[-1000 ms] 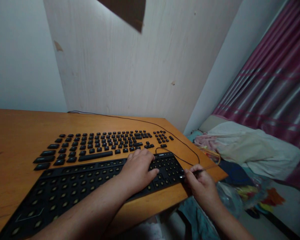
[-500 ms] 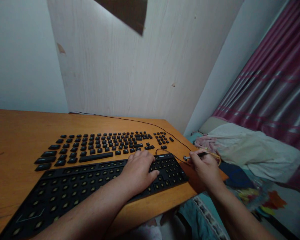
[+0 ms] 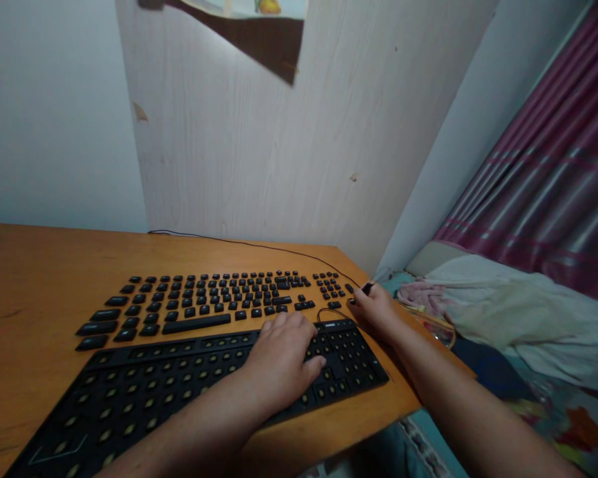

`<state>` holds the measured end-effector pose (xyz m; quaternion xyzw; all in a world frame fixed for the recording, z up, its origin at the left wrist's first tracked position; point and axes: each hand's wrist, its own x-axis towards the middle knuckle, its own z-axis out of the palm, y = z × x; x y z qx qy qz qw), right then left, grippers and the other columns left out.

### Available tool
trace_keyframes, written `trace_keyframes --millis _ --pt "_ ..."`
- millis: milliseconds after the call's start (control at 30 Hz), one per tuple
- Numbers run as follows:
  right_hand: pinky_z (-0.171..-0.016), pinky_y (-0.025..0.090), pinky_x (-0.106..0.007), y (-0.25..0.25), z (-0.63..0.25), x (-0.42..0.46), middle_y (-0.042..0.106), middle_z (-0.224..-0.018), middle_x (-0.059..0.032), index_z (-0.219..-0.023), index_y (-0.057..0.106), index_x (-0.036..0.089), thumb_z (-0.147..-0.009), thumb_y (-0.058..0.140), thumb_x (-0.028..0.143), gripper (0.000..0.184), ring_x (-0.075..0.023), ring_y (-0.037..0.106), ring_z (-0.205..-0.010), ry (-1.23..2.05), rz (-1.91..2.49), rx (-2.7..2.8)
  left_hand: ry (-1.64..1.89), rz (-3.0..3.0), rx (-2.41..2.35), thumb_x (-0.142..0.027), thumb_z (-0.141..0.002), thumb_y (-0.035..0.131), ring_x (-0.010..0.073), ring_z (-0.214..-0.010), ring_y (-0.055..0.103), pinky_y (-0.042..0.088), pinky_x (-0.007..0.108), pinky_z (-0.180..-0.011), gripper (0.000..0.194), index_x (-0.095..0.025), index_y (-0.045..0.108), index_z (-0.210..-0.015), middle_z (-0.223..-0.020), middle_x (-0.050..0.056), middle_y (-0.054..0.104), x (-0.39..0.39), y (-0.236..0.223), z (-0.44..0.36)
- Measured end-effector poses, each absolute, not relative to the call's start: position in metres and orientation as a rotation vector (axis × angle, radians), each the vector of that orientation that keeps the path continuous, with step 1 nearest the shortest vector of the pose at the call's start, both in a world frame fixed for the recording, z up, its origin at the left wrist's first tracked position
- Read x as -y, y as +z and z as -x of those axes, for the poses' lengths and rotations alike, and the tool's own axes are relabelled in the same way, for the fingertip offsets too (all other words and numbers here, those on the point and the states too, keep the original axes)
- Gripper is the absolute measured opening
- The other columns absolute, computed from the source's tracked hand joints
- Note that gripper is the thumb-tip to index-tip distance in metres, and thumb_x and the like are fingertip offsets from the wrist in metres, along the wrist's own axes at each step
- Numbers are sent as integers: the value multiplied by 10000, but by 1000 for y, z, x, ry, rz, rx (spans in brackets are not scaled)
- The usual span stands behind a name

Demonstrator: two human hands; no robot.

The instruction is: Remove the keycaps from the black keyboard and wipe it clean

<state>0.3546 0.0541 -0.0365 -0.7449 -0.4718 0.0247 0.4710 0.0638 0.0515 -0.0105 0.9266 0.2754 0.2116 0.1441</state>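
Observation:
A black keyboard base (image 3: pixel 154 392) with its keycaps removed lies along the near side of the orange wooden table (image 3: pixel 40 265). Behind it, the loose black keycaps (image 3: pixel 214 299) are laid out in rows in keyboard order. My left hand (image 3: pixel 284 362) rests flat on the base's right part, fingers spread over the bare switches. My right hand (image 3: pixel 376 311) is at the right end of the keycap rows, beside the outermost keycap (image 3: pixel 349 288). Its fingers are pinched on a thin dark tool (image 3: pixel 367 289) whose tip pokes out past them.
The keyboard's black cable (image 3: pixel 259 245) runs along the table's back edge and loops near the base. A pale wood panel (image 3: pixel 259 146) stands behind the table. To the right, a bed with crumpled cloths (image 3: pixel 518 312) lies below a striped maroon curtain (image 3: pixel 553 179).
My right hand has moved from the table's near right edge up and leftward to the right end of the keycap rows, carrying the tool. My left hand has stayed on the keyboard base.

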Motion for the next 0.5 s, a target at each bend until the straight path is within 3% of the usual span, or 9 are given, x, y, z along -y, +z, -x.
trace_keyframes --millis 333,500 --pt "-577 403 -261 -48 -361 -62 593 -618 0 -689 549 194 -686 655 433 261 -158 528 -607 157 1636 1041 612 -2672 -786 -399 -805 633 288 -1056 507 426 432 -913 277 -235 623 -1028 -1074 67 598 -52 -10 -64" --pt "-478 377 -244 -28 -345 -48 593 -593 11 -732 514 207 -702 654 448 280 -130 502 -502 350 1496 945 672 -2625 -791 -381 -808 637 278 -1042 529 440 425 -909 258 -237 619 -1021 -1055 65 611 -53 -10 -64"
